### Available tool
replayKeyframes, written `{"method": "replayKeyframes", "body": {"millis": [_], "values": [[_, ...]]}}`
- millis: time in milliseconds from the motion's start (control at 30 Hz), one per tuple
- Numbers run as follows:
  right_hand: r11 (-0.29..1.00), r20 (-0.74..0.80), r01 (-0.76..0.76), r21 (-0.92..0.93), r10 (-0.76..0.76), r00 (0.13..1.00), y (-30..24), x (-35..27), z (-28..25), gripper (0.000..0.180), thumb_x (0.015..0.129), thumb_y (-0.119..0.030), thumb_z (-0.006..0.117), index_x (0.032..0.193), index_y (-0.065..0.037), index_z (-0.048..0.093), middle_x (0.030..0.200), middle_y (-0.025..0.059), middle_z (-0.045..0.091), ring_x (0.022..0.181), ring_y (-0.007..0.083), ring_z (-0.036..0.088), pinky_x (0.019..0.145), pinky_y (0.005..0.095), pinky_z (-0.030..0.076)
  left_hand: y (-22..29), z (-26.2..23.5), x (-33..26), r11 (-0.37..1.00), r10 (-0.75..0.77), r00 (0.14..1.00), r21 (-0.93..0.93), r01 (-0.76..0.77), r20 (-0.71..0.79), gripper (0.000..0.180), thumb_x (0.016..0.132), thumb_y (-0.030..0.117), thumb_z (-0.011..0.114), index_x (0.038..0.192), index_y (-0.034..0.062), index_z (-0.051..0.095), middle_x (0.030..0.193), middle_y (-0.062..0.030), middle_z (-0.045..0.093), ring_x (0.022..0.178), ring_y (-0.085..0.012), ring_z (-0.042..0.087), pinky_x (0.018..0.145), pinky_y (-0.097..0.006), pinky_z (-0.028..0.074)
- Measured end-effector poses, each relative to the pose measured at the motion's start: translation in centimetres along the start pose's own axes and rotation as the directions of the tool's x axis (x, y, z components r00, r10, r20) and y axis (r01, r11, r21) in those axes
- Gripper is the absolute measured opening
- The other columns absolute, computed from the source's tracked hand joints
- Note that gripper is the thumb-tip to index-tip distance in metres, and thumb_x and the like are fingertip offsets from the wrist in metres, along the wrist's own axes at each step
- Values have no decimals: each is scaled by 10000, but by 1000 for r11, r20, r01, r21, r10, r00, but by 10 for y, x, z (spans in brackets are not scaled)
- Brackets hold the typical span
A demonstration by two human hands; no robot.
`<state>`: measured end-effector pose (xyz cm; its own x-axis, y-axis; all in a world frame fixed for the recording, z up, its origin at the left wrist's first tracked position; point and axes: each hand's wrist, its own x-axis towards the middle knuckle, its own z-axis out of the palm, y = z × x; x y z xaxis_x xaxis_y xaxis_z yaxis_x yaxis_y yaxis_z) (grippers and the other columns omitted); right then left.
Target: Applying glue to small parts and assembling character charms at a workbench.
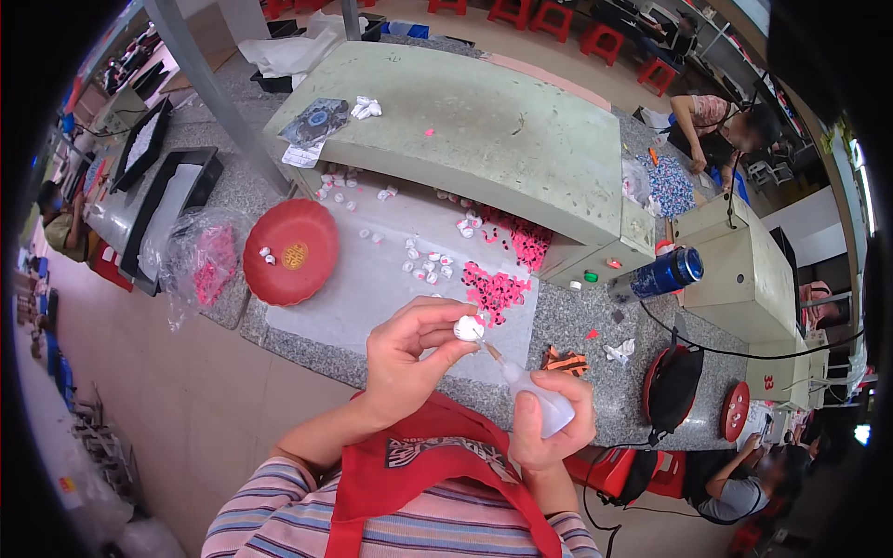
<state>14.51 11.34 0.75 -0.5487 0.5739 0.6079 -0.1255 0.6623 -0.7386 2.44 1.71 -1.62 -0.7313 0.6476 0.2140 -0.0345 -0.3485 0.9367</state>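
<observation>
We are holding a white piece [468, 328] over the near part of the sheet [363, 279], right of its middle. Our left hand [405, 358] is pinching it between thumb and fingers. Our right hand [551, 450] is gripping a translucent bottle [541, 402], thumb and fingers closing around its body, above the sheet's near right corner. The bottle is tilting up to the left, its thin nozzle [494, 352] pointing at the piece; whether the tip is touching, we cannot tell.

On the sheet, loose white pieces [430, 265] are lying in its middle, and pink bits [498, 290] with dark spots are lying in a heap along its right side. A red plate [321, 279] is resting at the sheet's left edge, carrying small white pieces. Farther left of the sheet, a clear bag [186, 270] is holding pink bits. A pale box [465, 102] is standing over the sheet's far part. Right of the sheet, an orange-and-dark scrap [566, 363] is lying nearby, and a blue flask [656, 276] is lying farther off.
</observation>
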Motion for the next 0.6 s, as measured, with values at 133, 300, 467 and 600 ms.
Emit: {"method": "replayKeyframes", "body": {"millis": [133,300,467,600], "values": [[999,31,-4,35,3,1000,1,2,2,220,661,-35,623,849,17,523,669,116,594,520,193,579,479,259,449,-2,-1,1,1000,-14,1000,-21,15,22,310,713,-157,552,1009,-84,494,1047,-157,498,960,-220,549,828,-303,486],[999,101,46,28,-49,994,1,7,-1,226,653,-15,620,851,19,517,681,109,595,517,195,576,481,262,454,-3,-3,5,999,15,1000,47,-17,25,321,704,-170,547,1009,-82,496,1055,-165,493,975,-225,542,835,-299,481],[999,104,52,-7,-51,993,3,9,-2,232,650,-11,621,854,15,513,695,106,598,527,199,581,490,268,461,-3,-2,7,999,6,1000,45,-6,6,310,699,-175,545,989,-78,498,1063,-180,500,983,-231,540,837,-299,478],[999,79,49,-16,-48,996,5,8,-2,232,651,-11,620,854,16,512,697,105,599,524,197,578,486,268,459,-2,-4,10,962,-217,976,-167,215,4,303,696,-160,551,975,-54,496,1048,-183,534,979,-247,551,830,-316,478]]}}
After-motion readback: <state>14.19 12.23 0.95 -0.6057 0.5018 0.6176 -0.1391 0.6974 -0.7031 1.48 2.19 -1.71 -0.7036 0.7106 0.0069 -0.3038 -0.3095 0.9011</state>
